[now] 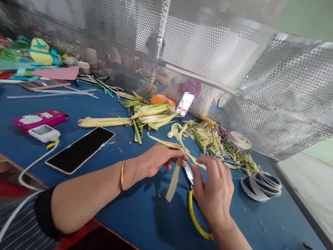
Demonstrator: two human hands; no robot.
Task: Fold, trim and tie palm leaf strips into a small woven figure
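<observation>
My left hand (pixel 158 160) pinches a pale yellow palm-leaf strip (pixel 175 177) just above the blue table (pixel 134 216); part of the strip hangs down from the fingers. My right hand (pixel 213 190) holds the same strip at its right end, fingers closed on it. Under the right hand lie scissors with yellow handles (pixel 195 218), their blades partly hidden by the palm. A gold bangle sits on my left wrist.
A bundle of palm leaves (pixel 143 119) and a pile of leaf scraps (pixel 217 143) lie behind my hands. A black phone (pixel 80 149), a pink device (pixel 39 118), a white charger (pixel 43 133), a tape roll (pixel 262 184) and a perforated metal screen (pixel 247 81) are around.
</observation>
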